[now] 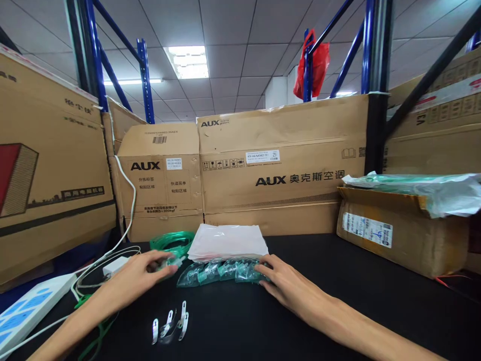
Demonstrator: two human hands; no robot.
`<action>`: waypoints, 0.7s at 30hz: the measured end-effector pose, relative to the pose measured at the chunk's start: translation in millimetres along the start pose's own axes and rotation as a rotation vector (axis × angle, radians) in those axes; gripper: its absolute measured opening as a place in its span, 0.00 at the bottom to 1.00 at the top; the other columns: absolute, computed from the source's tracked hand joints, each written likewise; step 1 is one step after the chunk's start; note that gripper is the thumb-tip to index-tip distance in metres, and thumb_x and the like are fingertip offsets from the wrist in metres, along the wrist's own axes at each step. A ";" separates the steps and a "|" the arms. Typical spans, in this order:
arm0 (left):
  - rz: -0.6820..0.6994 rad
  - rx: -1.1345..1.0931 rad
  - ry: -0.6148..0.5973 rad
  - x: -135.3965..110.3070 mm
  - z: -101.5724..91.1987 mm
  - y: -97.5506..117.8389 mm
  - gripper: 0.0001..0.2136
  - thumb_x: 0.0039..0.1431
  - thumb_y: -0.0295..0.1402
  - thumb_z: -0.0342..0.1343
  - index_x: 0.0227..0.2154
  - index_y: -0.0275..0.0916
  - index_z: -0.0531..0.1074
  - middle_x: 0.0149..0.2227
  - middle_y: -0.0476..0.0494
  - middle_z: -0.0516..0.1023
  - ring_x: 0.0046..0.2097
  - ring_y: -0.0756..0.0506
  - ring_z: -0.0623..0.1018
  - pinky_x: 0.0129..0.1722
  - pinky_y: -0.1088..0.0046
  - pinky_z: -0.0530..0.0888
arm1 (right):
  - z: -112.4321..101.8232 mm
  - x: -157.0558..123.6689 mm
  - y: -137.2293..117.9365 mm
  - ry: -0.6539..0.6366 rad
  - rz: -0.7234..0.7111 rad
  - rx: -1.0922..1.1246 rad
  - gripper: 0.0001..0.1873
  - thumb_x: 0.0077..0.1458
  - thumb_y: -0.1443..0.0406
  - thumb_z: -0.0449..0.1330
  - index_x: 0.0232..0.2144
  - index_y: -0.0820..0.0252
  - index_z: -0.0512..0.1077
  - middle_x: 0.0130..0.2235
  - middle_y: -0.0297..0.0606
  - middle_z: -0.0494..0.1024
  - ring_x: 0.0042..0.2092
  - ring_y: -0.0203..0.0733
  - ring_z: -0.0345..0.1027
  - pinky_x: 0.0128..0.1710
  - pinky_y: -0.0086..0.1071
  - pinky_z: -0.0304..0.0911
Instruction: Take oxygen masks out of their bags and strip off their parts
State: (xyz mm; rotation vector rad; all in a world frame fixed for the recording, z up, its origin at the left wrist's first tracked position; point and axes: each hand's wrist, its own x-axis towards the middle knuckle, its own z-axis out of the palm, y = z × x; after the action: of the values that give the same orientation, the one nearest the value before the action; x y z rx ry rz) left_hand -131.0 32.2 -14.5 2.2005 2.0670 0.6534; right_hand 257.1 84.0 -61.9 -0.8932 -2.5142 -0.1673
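Observation:
My left hand [145, 271] is closed around a small clear plastic piece at the left end of a row of clear green-tinted masks [218, 272] lying on the black table [338, 301]. My right hand [280, 278] rests on the right end of that row, fingers curled over the last mask. Just behind the row lies a flat stack of white plastic bags [227, 241]. A coil of green tubing [173, 242] sits left of the stack.
Several small metal clips [171, 326] lie near the table's front. A white power strip [26, 311] and white cables [124, 225] are at the left. AUX cardboard boxes [278, 165] wall the back; an open carton [398, 230] with bagged goods stands right.

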 end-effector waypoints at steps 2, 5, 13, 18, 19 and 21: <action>0.038 -0.160 -0.155 -1.6 -1.2 10.2 0.29 0.63 0.60 0.51 0.52 0.44 0.79 0.39 0.45 0.83 0.42 0.37 0.80 0.41 0.68 0.71 | 0.5 0.2 -0.7 -0.006 0.011 -0.008 0.12 0.66 0.70 0.57 0.49 0.60 0.74 0.49 0.47 0.74 0.46 0.49 0.76 0.45 0.46 0.76; 0.087 -0.233 -0.279 3.8 6.8 20.0 0.23 0.62 0.56 0.54 0.45 0.43 0.82 0.34 0.48 0.80 0.38 0.41 0.78 0.36 0.72 0.68 | 0.6 0.1 -2.2 -0.017 0.022 -0.022 0.11 0.65 0.71 0.58 0.49 0.60 0.74 0.50 0.47 0.73 0.45 0.49 0.76 0.45 0.44 0.76; 0.088 -0.122 -0.215 31.5 21.7 17.5 0.25 0.58 0.53 0.58 0.49 0.39 0.81 0.36 0.46 0.80 0.40 0.40 0.77 0.38 0.72 0.68 | 0.7 9.7 -5.7 -0.028 0.024 -0.109 0.11 0.63 0.74 0.57 0.45 0.61 0.74 0.48 0.48 0.75 0.41 0.48 0.79 0.41 0.43 0.78; 0.069 -0.064 -0.133 0.2 6.5 35.8 0.29 0.62 0.55 0.54 0.56 0.41 0.78 0.40 0.43 0.83 0.42 0.38 0.79 0.42 0.67 0.72 | -12.1 1.2 -27.2 -0.005 0.051 -0.199 0.13 0.63 0.74 0.58 0.48 0.62 0.74 0.53 0.57 0.77 0.45 0.61 0.80 0.39 0.54 0.79; 0.082 -0.066 -0.099 -11.2 5.4 42.4 0.28 0.62 0.55 0.55 0.57 0.43 0.78 0.45 0.42 0.84 0.44 0.37 0.79 0.45 0.66 0.73 | -14.7 -6.4 -34.6 0.019 0.049 -0.201 0.15 0.63 0.72 0.59 0.51 0.61 0.74 0.55 0.58 0.76 0.48 0.64 0.79 0.42 0.57 0.79; 0.177 -0.081 -0.027 -33.5 9.5 59.1 0.25 0.62 0.53 0.58 0.58 0.48 0.78 0.53 0.43 0.82 0.51 0.35 0.79 0.51 0.64 0.74 | -16.4 -26.0 -50.4 0.103 0.015 -0.161 0.23 0.64 0.67 0.61 0.60 0.57 0.70 0.59 0.57 0.75 0.52 0.66 0.78 0.48 0.59 0.78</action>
State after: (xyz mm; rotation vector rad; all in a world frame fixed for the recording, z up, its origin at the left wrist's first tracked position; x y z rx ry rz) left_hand -72.7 -3.9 -13.1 2.3507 1.8140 0.7028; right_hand 249.7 25.5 -57.5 -0.9403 -2.4242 -0.4055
